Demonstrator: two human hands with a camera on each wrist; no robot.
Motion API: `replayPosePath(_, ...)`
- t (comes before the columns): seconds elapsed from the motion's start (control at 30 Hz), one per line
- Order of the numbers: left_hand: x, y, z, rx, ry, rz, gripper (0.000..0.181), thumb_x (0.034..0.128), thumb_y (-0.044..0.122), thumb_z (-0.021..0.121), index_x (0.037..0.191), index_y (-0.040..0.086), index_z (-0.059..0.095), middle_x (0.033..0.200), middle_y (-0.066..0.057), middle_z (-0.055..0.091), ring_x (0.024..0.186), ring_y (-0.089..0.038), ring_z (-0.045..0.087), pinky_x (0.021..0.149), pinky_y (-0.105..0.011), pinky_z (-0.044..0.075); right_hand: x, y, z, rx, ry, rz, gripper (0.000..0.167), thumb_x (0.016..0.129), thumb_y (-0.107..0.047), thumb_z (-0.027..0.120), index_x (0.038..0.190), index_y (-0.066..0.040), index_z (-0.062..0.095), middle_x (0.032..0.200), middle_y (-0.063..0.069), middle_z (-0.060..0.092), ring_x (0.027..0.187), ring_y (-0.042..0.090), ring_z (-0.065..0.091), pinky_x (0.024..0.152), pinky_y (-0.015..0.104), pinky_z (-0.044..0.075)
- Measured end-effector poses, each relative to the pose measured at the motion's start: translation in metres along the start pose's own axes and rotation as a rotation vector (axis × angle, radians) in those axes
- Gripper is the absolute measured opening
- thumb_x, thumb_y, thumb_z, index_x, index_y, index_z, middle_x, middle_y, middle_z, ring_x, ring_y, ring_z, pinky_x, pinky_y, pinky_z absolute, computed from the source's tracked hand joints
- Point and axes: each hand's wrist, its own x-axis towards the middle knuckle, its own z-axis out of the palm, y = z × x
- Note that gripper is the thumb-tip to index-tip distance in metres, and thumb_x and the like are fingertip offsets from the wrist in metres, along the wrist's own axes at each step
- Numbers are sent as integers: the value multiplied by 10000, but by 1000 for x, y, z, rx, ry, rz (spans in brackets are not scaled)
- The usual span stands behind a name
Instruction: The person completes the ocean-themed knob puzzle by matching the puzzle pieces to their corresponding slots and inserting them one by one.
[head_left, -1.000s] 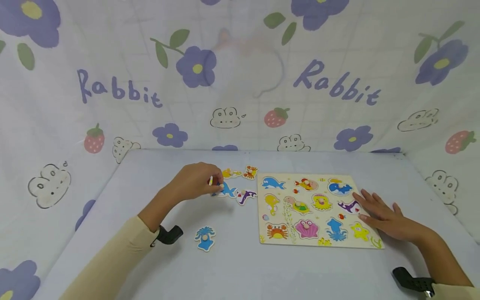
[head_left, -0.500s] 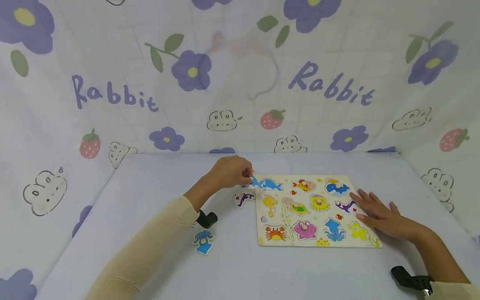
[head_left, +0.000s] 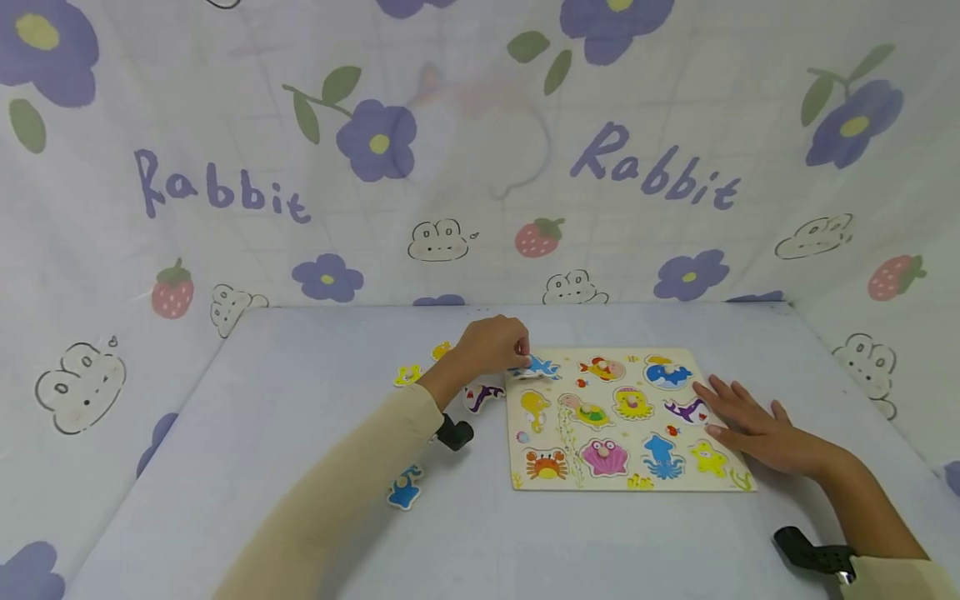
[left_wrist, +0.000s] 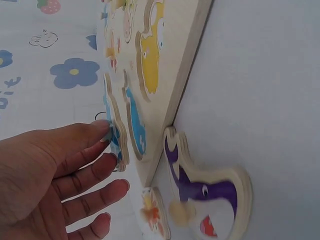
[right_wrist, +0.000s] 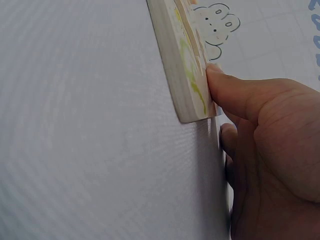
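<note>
My left hand [head_left: 491, 346] pinches a blue dolphin puzzle piece [left_wrist: 119, 142] between thumb and fingertips. The piece is tilted over the top-left corner of the wooden puzzle board [head_left: 600, 486], just above the printed dolphin recess [left_wrist: 136, 125]. Beside the board's left edge lies a purple orca piece [head_left: 482, 397], knob up. A crab piece [left_wrist: 152, 212] shows near the corner in the left wrist view. At the board's right edge rests my right hand [head_left: 765, 433], fingers spread and thumb on the surface.
Left of the board are a yellow starfish piece [head_left: 407, 375] and another yellow piece [head_left: 442, 350], partly behind the arm. A blue squid piece [head_left: 405, 490] lies nearer, partly covered by the sleeve. Knobbed pieces such as the shell [head_left: 603, 457] and turtle [head_left: 591, 411] sit in the board.
My left hand has picked up the dolphin piece from the table and carried it right, over the board's top-left corner. The right hand stays at the board's edge. The view has shifted slightly.
</note>
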Motion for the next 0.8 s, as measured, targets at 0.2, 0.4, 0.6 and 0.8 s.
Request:
replayPosePath(0.2, 10, 4, 12, -22, -9, -36, 193, 926, 384, 754, 909, 206, 679, 843, 79, 635, 799, -109, 563, 735, -298, 454, 0, -1, 0, 19, 3, -5, 755, 1004, -479, 543, 1625, -219, 202, 1674, 225, -6, 1496, 478, -178, 1018, 736, -243)
replayPosePath(0.4, 15, 6, 19, 0, -16, -45, 185, 933, 387, 745, 923, 214, 679, 858, 90, 634, 816, -107, 566, 745, -302, 459, -1, -2, -1, 21, 2, -5, 754, 1004, -474, 546, 1624, -213, 206, 1672, 231, -1, 1494, 483, -176, 1019, 737, -242)
replayPosePath(0.6, 17, 7, 21, -11, -16, -47, 186, 935, 388, 741, 932, 213, 675, 865, 86, 630, 820, -109, 563, 754, -299, 456, -1, -3, -1, 8, 6, -3, 748, 1003, -486, 539, 1624, -227, 211, 1675, 222, 8, 1498, 479, -171, 1024, 735, -238)
replayPosePath(0.8, 17, 5, 20, -10, -12, -58, 189, 930, 385, 747, 927, 209, 679, 860, 82, 636, 805, -110, 569, 751, -299, 463, -2, -4, -2, 13, -3, 1, 749, 1006, -479, 538, 1624, -219, 205, 1673, 227, 3, 1496, 481, -172, 1023, 735, -239)
